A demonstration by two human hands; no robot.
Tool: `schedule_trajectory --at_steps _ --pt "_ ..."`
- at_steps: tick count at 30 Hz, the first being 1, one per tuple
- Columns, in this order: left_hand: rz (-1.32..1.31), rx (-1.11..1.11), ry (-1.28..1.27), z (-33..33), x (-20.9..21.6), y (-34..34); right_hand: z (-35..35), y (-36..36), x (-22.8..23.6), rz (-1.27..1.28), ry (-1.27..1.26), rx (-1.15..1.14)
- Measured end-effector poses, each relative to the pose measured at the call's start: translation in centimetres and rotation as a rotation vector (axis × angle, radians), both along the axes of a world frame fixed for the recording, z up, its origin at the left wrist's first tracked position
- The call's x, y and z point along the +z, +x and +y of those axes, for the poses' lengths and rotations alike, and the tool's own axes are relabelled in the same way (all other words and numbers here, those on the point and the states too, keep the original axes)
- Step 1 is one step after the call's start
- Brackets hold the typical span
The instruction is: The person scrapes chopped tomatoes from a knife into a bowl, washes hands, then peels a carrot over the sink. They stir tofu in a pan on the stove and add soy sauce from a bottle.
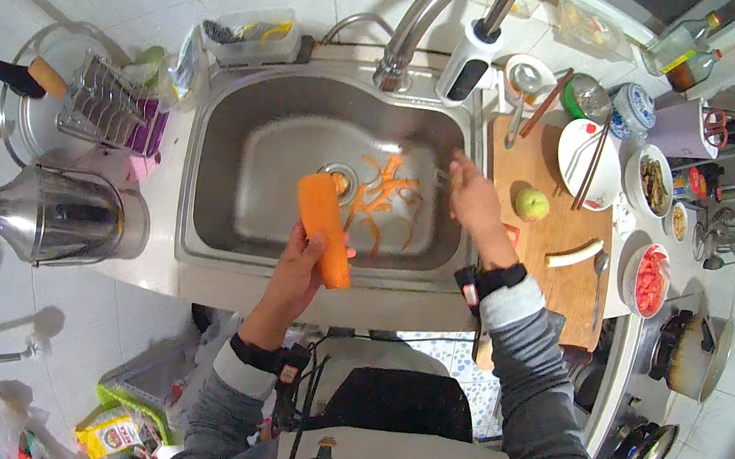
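Note:
My left hand [299, 267] is wrapped around a thick, peeled orange carrot [325, 227], tilted over the near part of the steel sink [226, 165]. Several orange peel strips [383, 195] lie on the sink bottom beside the drain [339, 175]. Above the sink's right rim, my right hand [475, 199] has its fingers curled together. Something small and pale shows by its fingertips, too blurred to name. The wooden cutting board [573, 290] lies just right of that hand, bearing a yellow-green round fruit [531, 204] and a pale, long piece [574, 253].
A curved steel faucet [397, 63] rises behind the sink. On the right stand a white bowl with chopsticks [582, 154], a bowl of red pieces [650, 279] and a dish of dark food [656, 182]. A steel pot [55, 217] and wire rack [105, 100] stand left.

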State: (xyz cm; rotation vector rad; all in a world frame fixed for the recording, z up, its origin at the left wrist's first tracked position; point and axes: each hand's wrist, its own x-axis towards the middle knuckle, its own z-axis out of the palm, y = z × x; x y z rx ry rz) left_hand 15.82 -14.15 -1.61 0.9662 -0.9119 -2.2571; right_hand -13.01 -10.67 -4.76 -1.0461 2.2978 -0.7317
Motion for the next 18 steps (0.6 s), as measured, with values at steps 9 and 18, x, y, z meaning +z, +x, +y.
schedule_trajectory --at_steps 9,18 --pt "0.116 0.047 0.008 -1.9 0.3 -2.3 -7.1 -4.2 0.5 -0.484 -0.329 -0.502" --pt "0.095 0.047 -0.015 -2.4 0.4 -2.1 -6.8 -7.0 -0.5 -0.692 -0.524 -0.488"
